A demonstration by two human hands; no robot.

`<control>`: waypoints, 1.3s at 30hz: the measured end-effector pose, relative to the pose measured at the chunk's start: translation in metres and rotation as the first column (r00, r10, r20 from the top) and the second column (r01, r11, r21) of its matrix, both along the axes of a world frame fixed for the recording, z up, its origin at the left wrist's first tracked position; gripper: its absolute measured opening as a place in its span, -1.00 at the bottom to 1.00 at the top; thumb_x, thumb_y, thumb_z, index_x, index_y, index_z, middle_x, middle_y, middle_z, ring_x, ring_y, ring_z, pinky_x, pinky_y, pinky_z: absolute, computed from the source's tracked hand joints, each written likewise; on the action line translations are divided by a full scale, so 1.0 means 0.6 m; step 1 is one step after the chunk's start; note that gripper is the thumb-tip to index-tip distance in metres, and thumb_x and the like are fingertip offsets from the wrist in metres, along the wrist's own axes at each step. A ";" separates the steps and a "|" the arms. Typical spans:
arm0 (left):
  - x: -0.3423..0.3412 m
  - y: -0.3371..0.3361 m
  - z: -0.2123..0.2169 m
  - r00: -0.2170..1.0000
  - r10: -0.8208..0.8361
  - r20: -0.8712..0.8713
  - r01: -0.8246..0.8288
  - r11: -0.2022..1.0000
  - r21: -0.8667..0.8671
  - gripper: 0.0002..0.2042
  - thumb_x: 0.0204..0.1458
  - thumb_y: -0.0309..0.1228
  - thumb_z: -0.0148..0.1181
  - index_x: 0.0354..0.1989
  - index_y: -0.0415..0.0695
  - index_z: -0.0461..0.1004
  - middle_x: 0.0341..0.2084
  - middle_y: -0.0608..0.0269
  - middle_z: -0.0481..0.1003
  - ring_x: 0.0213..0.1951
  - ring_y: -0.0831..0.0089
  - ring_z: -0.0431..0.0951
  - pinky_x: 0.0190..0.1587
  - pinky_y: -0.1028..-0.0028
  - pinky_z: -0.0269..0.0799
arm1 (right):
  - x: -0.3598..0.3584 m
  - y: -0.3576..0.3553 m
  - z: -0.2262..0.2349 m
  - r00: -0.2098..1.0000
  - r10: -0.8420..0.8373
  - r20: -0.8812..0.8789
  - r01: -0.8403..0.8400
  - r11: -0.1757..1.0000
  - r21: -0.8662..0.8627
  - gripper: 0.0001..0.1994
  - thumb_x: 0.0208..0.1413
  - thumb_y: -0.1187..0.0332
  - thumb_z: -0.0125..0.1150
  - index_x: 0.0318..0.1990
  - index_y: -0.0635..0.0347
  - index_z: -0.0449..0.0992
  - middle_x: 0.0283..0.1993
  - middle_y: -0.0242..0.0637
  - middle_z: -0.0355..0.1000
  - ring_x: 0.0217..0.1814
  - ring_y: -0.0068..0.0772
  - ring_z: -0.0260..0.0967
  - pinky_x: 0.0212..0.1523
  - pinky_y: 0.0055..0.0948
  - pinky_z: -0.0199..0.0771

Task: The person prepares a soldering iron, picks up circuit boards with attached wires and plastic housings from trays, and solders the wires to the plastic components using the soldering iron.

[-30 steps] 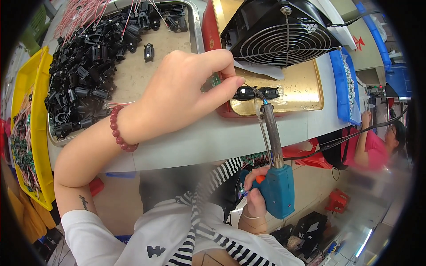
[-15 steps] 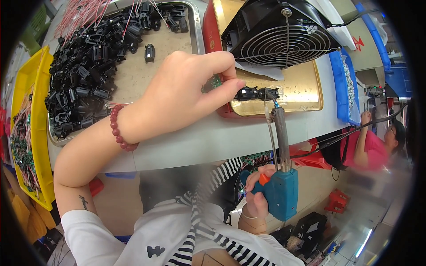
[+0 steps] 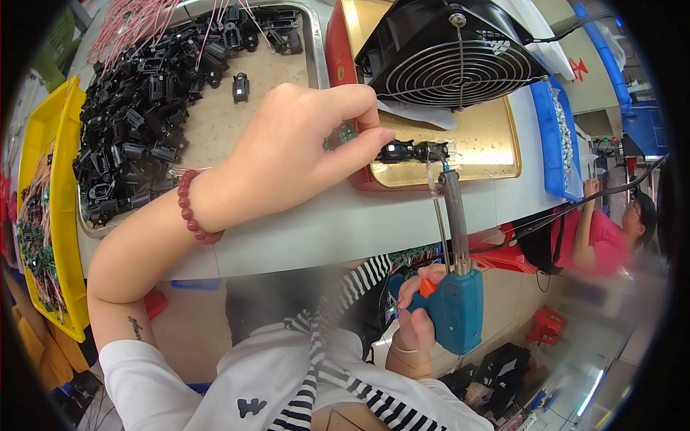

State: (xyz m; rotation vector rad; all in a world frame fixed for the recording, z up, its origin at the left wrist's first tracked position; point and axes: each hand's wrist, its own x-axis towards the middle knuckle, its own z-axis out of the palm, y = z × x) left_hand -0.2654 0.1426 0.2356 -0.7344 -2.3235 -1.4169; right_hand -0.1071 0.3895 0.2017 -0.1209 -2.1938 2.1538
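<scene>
- head view: since a second ago the soldering gun (image 3: 460,312) has shifted right; its tip (image 3: 443,164) has left the join with the left black part (image 3: 397,151) for the right black part (image 3: 430,149), and has barely moved in the last half second.
- the heat work thus seems to be on the right part now; actual contact is too small to confirm.
- both parts lie end to end on the gold tray (image 3: 490,154), along its near edge, toward the near left corner.
- left hand (image 3: 287,144): reaching in over the bench (image 3: 287,244), knuckles up, thumb and forefinger pinched beside the left part; a green board (image 3: 341,135) shows behind them, but what they grip is hidden.
- right hand (image 3: 415,330): low, outside the bench's near edge, grasping the gun's handle, fingers by the orange trigger (image 3: 428,288), barrel pointing toward the tray.
</scene>
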 end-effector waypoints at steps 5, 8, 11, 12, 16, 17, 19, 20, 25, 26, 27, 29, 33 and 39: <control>-0.001 0.000 0.000 1.000 -0.001 -0.011 0.001 1.000 -0.001 -0.83 0.08 -0.42 0.25 -0.47 -0.22 0.47 -0.66 0.28 0.49 -0.67 0.57 0.45 -0.59 0.58 0.29 | -0.003 0.005 -0.013 0.990 0.050 -0.133 -0.053 0.998 -0.024 -0.38 -0.04 0.15 0.34 0.10 0.34 0.30 0.00 -0.13 0.30 -0.45 -0.43 0.35 -0.37 -0.44 0.30; -0.001 -0.003 0.002 1.000 -0.008 0.011 0.008 1.000 -0.025 -0.84 0.08 -0.41 0.26 -0.44 -0.23 0.48 -0.64 0.26 0.50 -0.62 0.56 0.48 -0.57 0.59 0.30 | -0.002 -0.001 -0.003 1.000 0.002 -0.030 -0.003 1.000 -0.008 -0.34 -0.06 0.02 0.40 0.09 0.27 0.32 -0.04 -0.24 0.34 -0.40 -0.42 0.38 -0.26 -0.40 0.34; -0.006 -0.012 0.018 0.994 -0.100 0.041 0.101 0.995 -0.011 -0.87 0.05 -0.42 0.28 -0.39 -0.21 0.50 -0.57 0.22 0.51 -0.54 0.53 0.53 -0.52 0.58 0.33 | -0.008 0.011 -0.026 0.986 0.053 -0.161 -0.055 0.998 -0.011 -0.38 -0.05 0.15 0.34 0.11 0.35 0.30 -0.01 -0.12 0.31 -0.46 -0.42 0.35 -0.38 -0.44 0.29; -0.007 -0.018 0.034 0.976 -0.194 0.096 0.198 0.979 -0.037 -0.88 0.03 -0.43 0.30 -0.37 -0.19 0.51 -0.52 0.22 0.50 -0.52 0.47 0.53 -0.51 0.55 0.35 | -0.011 0.016 -0.035 0.953 0.106 -0.285 -0.112 0.994 -0.007 -0.42 -0.03 0.29 0.27 0.12 0.42 0.27 0.03 -0.01 0.28 -0.51 -0.43 0.31 -0.49 -0.49 0.25; -0.013 -0.036 0.034 0.951 -0.259 -0.169 0.187 0.918 -0.351 -0.88 -0.03 -0.43 0.33 -0.35 -0.11 0.53 -0.42 0.26 0.46 -0.45 0.33 0.51 -0.44 0.44 0.40 | -0.008 0.020 -0.040 0.955 0.107 -0.276 -0.119 0.993 -0.027 -0.42 -0.04 0.30 0.27 0.12 0.42 0.27 0.03 0.00 0.28 -0.51 -0.42 0.31 -0.49 -0.49 0.26; -0.010 -0.038 0.032 0.939 -0.218 -0.266 0.067 0.874 -0.481 -0.85 -0.12 -0.46 0.33 -0.34 -0.07 0.54 -0.37 0.32 0.46 -0.38 0.32 0.50 -0.33 0.36 0.43 | -0.008 0.021 -0.040 0.955 0.108 -0.274 -0.119 0.993 -0.024 -0.41 -0.04 0.29 0.27 0.13 0.42 0.27 0.03 0.00 0.28 -0.51 -0.42 0.32 -0.49 -0.49 0.26; -0.012 -0.042 0.034 0.922 -0.231 -0.312 0.027 0.840 -0.543 -0.82 -0.18 -0.48 0.32 -0.34 -0.06 0.55 -0.34 0.30 0.45 -0.35 0.31 0.50 -0.27 0.36 0.42 | -0.008 0.021 -0.041 0.956 0.108 -0.273 -0.119 0.993 -0.022 -0.41 -0.04 0.29 0.27 0.13 0.42 0.27 0.03 -0.01 0.28 -0.51 -0.43 0.32 -0.49 -0.49 0.26; -0.013 -0.044 0.035 0.902 -0.245 -0.356 -0.019 0.801 -0.599 -0.79 -0.23 -0.49 0.31 -0.34 -0.05 0.55 -0.32 0.28 0.44 -0.31 0.30 0.49 -0.22 0.35 0.41 | -0.009 0.021 -0.041 0.955 0.108 -0.275 -0.117 0.993 -0.016 -0.41 -0.04 0.29 0.28 0.12 0.42 0.27 0.03 -0.01 0.28 -0.51 -0.43 0.32 -0.49 -0.49 0.26; -0.016 -0.033 0.035 0.823 -0.196 -0.533 -0.065 0.900 -0.431 -0.78 -0.29 -0.50 0.30 -0.38 -0.06 0.53 -0.29 0.19 0.38 -0.29 0.24 0.42 -0.18 0.38 0.33 | 0.000 0.001 -0.002 1.000 -0.026 -0.013 0.026 0.999 -0.034 -0.36 -0.11 0.02 0.42 0.05 0.24 0.36 -0.03 -0.25 0.34 -0.40 -0.41 0.38 -0.26 -0.39 0.33; -0.014 -0.030 0.036 0.796 -0.164 -0.582 -0.088 0.921 -0.379 -0.80 -0.28 -0.51 0.31 -0.40 -0.06 0.52 -0.29 0.17 0.37 -0.29 0.22 0.39 -0.17 0.38 0.31 | 0.000 0.002 -0.001 1.000 -0.019 -0.019 0.019 0.999 -0.031 -0.37 -0.10 0.03 0.41 0.04 0.24 0.36 -0.03 -0.25 0.33 -0.40 -0.40 0.38 -0.26 -0.38 0.32; -0.011 -0.027 0.037 0.796 -0.163 -0.582 -0.089 0.921 -0.379 -0.80 -0.28 -0.51 0.31 -0.40 -0.06 0.52 -0.29 0.17 0.37 -0.29 0.22 0.39 -0.17 0.38 0.31 | 0.000 0.003 -0.001 1.000 -0.012 -0.024 0.011 1.000 -0.027 -0.37 -0.10 0.03 0.41 0.04 0.24 0.37 -0.02 -0.24 0.33 -0.40 -0.40 0.38 -0.25 -0.37 0.32; -0.008 -0.024 0.038 0.891 -0.090 -0.444 -0.064 0.945 -0.319 -0.82 -0.24 -0.52 0.33 -0.43 -0.05 0.50 -0.36 0.24 0.36 -0.32 0.28 0.36 -0.19 0.37 0.24 | -0.001 0.004 -0.003 0.999 0.005 -0.041 -0.006 1.000 -0.031 -0.39 -0.10 0.04 0.41 0.03 0.24 0.38 -0.02 -0.24 0.33 -0.39 -0.40 0.38 -0.24 -0.37 0.32; -0.008 -0.023 0.028 0.924 -0.069 -0.377 -0.071 0.936 -0.345 -0.83 -0.21 -0.52 0.34 -0.43 -0.06 0.48 -0.47 0.32 0.33 -0.38 0.33 0.33 -0.23 0.38 0.17 | -0.004 0.000 0.008 1.000 0.013 -0.007 -0.013 0.999 0.047 -0.44 -0.10 0.07 0.40 -0.01 0.23 0.42 -0.16 -0.30 0.39 -0.39 -0.44 0.37 -0.21 -0.37 0.31; -0.006 -0.018 0.021 0.870 0.009 -0.492 -0.201 0.919 -0.340 -0.82 -0.25 -0.54 0.32 -0.46 -0.06 0.45 -0.57 0.38 0.31 -0.45 0.37 0.33 -0.24 0.40 0.13 | -0.001 0.026 -0.032 0.984 0.101 -0.147 -0.068 0.975 0.211 -0.58 -0.05 0.21 0.33 -0.08 0.23 0.45 -0.49 -0.38 0.39 -0.34 -0.37 0.35 -0.19 -0.35 0.32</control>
